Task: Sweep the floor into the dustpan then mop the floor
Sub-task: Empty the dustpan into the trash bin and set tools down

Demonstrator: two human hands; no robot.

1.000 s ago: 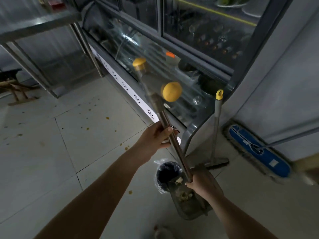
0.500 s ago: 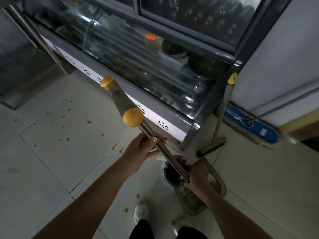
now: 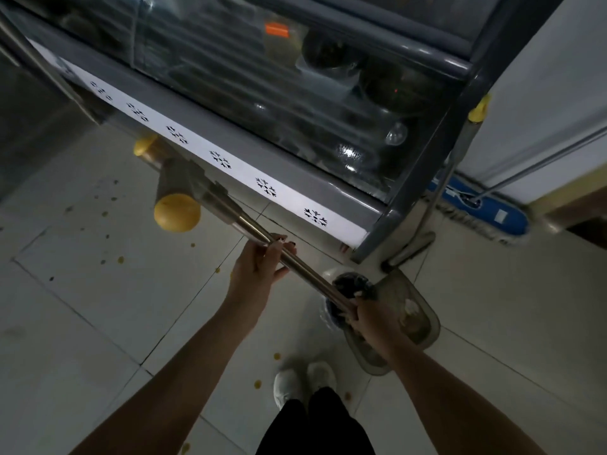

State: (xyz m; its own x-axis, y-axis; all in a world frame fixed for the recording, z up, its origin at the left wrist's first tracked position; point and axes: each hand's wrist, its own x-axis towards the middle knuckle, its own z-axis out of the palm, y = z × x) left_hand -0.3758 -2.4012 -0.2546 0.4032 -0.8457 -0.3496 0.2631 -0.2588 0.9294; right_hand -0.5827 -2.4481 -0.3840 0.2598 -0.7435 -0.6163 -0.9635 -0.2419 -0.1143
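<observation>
Tiled floor [image 3: 98, 307]; scraps [image 3: 409, 315] lie in dustpan [image 3: 397, 290] beside black-lined bin [image 3: 351, 285].

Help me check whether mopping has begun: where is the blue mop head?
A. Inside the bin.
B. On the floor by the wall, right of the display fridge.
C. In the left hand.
B: the blue mop head lies on the floor at the wall; left hand and right hand grip metal handles.

No words or numbers can be read. Black snowflake marks [image 3: 220, 160] are printed along the white strip [image 3: 243, 174] of the cabinet [image 3: 249, 142], beyond the gripped handle [image 3: 251, 225].
</observation>
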